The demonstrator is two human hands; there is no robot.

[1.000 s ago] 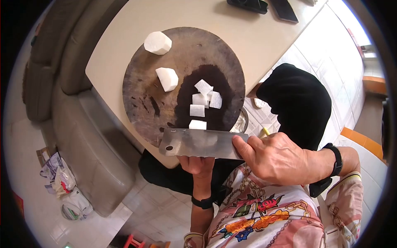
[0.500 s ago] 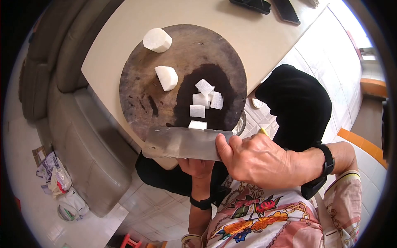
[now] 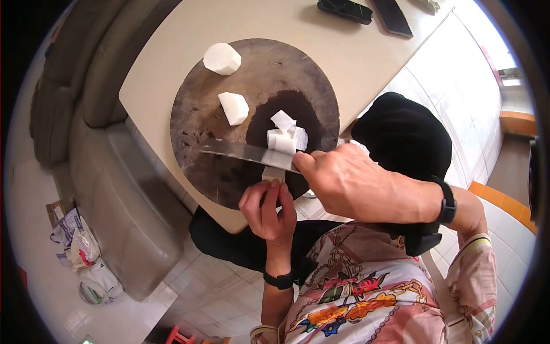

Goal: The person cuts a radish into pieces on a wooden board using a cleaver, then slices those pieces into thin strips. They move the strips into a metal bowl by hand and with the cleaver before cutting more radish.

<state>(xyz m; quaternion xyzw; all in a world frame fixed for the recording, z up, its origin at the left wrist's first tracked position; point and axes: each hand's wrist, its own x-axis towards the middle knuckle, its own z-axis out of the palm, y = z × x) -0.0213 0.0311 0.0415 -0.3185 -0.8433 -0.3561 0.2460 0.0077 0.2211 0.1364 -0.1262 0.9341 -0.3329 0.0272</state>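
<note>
A grey-brown sofa (image 3: 123, 212) stands near the pale table (image 3: 338, 63); on the table lie a dark, flat slab (image 3: 392, 17) and, beside it, a black object (image 3: 345, 10); plastic bags (image 3: 83, 246) sit on the tiled floor (image 3: 200, 286); a red item (image 3: 180, 336) shows partly.

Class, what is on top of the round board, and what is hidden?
Two white chunks, smaller white pieces, and one piece the left hand holds. The blade hides whatever lies directly beneath it.
</note>
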